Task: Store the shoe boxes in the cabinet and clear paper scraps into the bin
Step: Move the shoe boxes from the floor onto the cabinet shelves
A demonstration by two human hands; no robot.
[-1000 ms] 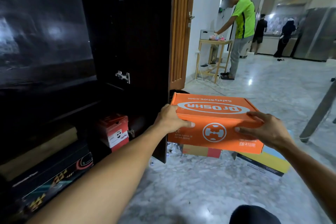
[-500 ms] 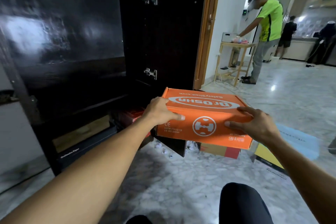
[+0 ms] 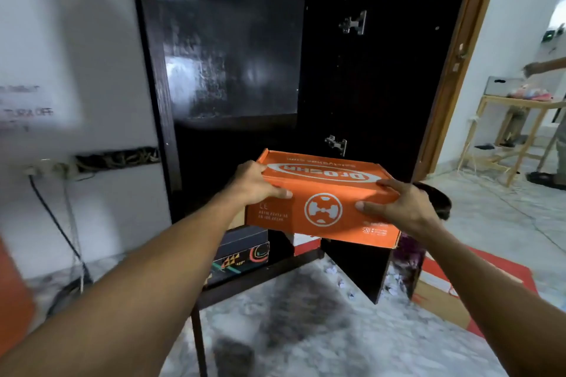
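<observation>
I hold an orange shoe box (image 3: 321,202) with white lettering in front of the open dark cabinet (image 3: 232,64). My left hand (image 3: 255,182) grips its left end and my right hand (image 3: 398,208) grips its right end. The box hangs level, just outside the cabinet's lower opening. Inside at the bottom lie a dark patterned box (image 3: 242,251) and a red and white box (image 3: 306,243), partly hidden by the orange box. Small white paper scraps (image 3: 343,283) lie on the marble floor by the open door (image 3: 386,101).
More boxes, red and brown (image 3: 459,288), lie on the floor at the right behind the door. A dark round bin (image 3: 435,199) shows behind my right hand. A cable (image 3: 58,223) runs down the left wall. A wooden stand (image 3: 520,128) and another person are at the far right.
The view has swung left and the orange box has moved left with both hands, from beside the door's edge to in front of the cabinet opening.
</observation>
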